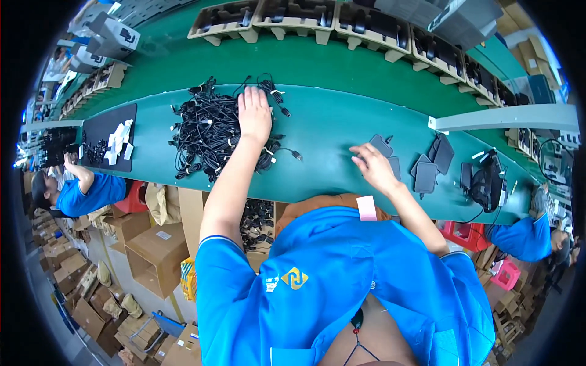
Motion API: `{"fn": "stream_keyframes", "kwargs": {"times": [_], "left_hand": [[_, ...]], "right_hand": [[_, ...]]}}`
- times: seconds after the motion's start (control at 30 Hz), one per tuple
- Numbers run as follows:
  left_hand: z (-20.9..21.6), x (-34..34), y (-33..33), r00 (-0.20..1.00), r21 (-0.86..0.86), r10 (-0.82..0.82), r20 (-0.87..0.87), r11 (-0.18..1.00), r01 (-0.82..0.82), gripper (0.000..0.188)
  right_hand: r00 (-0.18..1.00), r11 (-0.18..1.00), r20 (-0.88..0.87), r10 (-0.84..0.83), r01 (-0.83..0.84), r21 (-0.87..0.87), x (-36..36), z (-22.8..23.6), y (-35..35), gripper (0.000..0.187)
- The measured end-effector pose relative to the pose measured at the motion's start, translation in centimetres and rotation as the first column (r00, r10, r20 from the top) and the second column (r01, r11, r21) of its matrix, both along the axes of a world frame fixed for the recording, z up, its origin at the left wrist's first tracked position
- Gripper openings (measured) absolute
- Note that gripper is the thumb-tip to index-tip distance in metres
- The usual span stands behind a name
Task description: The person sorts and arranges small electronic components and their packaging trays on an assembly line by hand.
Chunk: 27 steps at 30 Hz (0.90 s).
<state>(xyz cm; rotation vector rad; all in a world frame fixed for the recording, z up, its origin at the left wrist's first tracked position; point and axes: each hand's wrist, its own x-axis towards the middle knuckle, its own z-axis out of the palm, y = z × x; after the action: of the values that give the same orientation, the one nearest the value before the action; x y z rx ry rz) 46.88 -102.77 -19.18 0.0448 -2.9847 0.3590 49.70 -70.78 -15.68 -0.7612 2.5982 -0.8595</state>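
Observation:
A large heap of black cables [204,131], many bound with white ties, covers the left middle of the green bench. Stretched out over its right side, my left hand [255,116] has its fingers straight and flat on or just above the cables. My right hand [375,167] is over the bench further right, fingers loosely apart, with nothing seen in it. Beside its fingertips lies a flat dark grey device [382,145] with rounded corners, partly hidden. Several more such flat devices [425,177] lie overlapping to the right of that hand.
Beige trays [299,24] of black parts line the raised shelf behind. A grey metal bar [506,118] juts in at right, near a black device with cables [488,183]. White papers lie on a black mat [110,131] at left. Co-workers sit at both sides; cartons [157,256] stand below.

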Motion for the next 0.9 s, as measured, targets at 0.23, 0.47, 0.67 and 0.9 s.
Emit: {"fn": "stream_keyframes", "kwargs": {"times": [0.23,0.47,0.67,0.9], "left_hand": [[3.3,-0.1,-1.8,0.903,-0.065,0.042,0.428,0.998,-0.015,0.049],[4.2,1.9,-2.9,0.908,0.087,0.2,0.369,0.965,-0.248,0.054],[4.5,2.5,-4.3,0.896,0.133,0.185,0.405,0.957,-0.258,0.044],[9.5,4.2,-2.4,0.972,0.261,-0.104,0.209,0.964,0.047,0.028]], "right_hand": [[0.994,0.999,0.106,-0.035,0.036,-0.004,0.7,0.6,0.5,0.021],[0.99,0.997,0.12,-0.069,0.067,0.022,0.0,1.1,0.8,0.021],[0.993,0.999,0.11,-0.032,0.034,-0.017,-0.6,1.3,-0.5,0.021],[0.969,0.981,0.245,-0.031,0.076,-0.177,-1.7,3.3,-2.5,0.02]]}}
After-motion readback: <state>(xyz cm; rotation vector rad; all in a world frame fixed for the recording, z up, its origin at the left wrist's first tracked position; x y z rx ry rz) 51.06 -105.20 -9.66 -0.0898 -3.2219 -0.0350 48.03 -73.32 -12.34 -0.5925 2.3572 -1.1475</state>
